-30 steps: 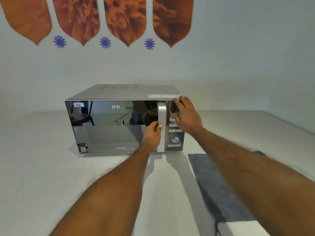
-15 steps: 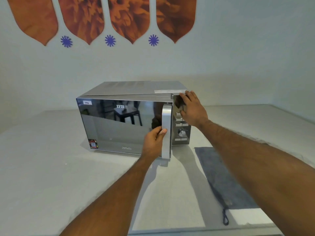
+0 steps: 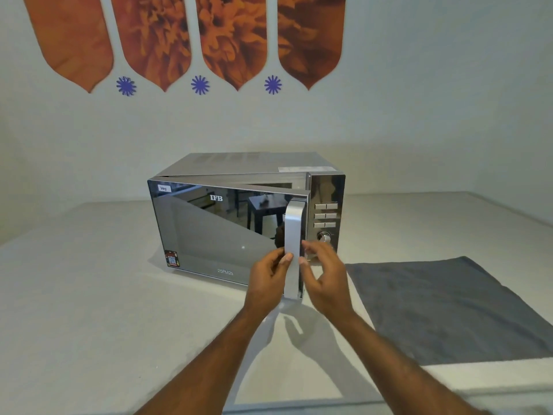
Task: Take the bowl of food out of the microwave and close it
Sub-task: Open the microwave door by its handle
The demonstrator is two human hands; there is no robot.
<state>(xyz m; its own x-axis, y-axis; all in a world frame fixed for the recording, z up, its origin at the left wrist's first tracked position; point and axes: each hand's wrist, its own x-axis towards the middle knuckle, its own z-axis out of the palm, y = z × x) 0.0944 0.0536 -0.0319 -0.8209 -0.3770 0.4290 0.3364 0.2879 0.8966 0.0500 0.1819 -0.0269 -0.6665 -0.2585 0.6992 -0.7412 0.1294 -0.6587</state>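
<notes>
While ajar, mirrored microwave door [image 3: 221, 229], left hand [image 3: 267, 280] seemingly on handle [image 3: 293, 247].

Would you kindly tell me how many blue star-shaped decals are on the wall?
3, in a row above the microwave: left blue decal, middle blue decal, right blue decal. None appear hidden.

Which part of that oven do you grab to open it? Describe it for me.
Find the microwave on the white counter. Its mirrored door hangs partly open; along the door's right edge runs the handle, an upright matte silver bar, unlike the small buttons beside it.
</notes>
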